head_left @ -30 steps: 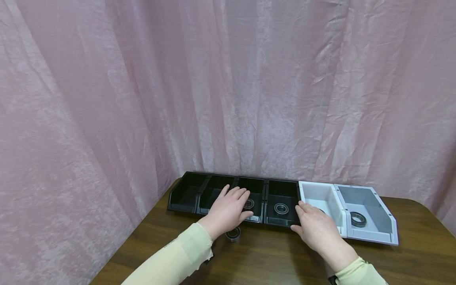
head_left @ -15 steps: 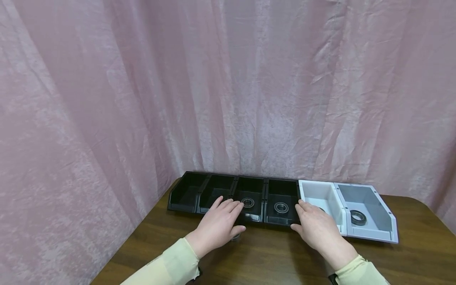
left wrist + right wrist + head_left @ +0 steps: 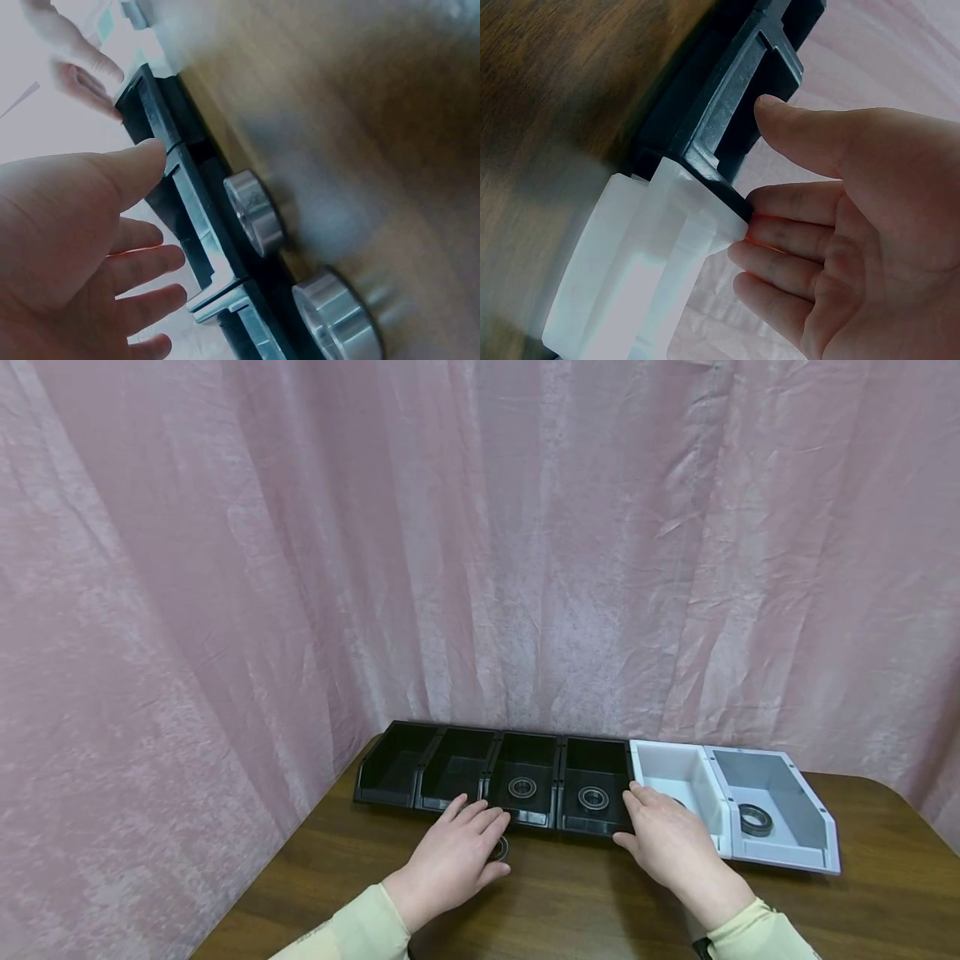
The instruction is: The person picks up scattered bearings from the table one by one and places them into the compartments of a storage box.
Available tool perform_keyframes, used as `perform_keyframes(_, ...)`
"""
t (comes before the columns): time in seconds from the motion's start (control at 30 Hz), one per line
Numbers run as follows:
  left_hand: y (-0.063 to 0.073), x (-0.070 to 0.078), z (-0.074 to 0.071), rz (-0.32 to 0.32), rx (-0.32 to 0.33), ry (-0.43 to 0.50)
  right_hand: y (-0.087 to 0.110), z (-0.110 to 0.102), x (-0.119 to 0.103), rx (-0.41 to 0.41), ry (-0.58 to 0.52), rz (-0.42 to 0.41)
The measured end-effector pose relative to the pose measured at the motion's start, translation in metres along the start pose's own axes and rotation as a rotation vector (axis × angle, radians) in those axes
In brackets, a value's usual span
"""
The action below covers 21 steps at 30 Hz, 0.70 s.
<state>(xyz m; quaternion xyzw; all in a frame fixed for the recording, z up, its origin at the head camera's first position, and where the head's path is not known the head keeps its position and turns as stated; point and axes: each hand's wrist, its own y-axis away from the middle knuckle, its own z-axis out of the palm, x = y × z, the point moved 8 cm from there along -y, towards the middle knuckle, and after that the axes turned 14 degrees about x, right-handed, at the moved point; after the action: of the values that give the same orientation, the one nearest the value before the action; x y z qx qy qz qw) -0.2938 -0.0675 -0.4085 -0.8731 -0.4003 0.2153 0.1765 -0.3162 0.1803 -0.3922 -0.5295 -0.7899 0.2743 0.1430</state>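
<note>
My left hand hovers with loosely extended fingers over a metal ball bearing at the front of the black bins, partly covering it in the head view. The left wrist view shows two ring bearings on the wood: one bearing close by the bin fronts and another bearing lower down. Nothing is between the fingers of that hand. My right hand has its fingertips at the wall where the last black bin meets the white bin, fingers relaxed.
Several black bins stand in a row, a white bin and a grey bin at their right. Flat bearings lie in two black bins and in the grey one. A pink curtain hangs behind the wooden table.
My left hand has drawn back from above the black bins toward the table's near side, over the bearing in front. The right hand has stayed in place.
</note>
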Motion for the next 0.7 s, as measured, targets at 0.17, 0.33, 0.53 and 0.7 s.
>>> perform_keyframes(0.17, 0.006, 0.004, 0.005, 0.015, -0.021, 0.008, 0.0, 0.0, 0.0, 0.008, 0.003, -0.003)
perform_keyframes(0.33, 0.011, 0.004, 0.013, 0.004, -0.064, 0.018, 0.001, 0.0, 0.0, 0.01, 0.0, -0.003)
perform_keyframes(0.53, 0.013, 0.004, 0.015, 0.0, -0.07, 0.028, 0.001, 0.001, 0.0, 0.008, 0.0, -0.004)
perform_keyframes(0.7, 0.015, 0.001, 0.018, -0.01, -0.086, 0.047, 0.0, 0.0, 0.0, 0.017, 0.0, -0.007)
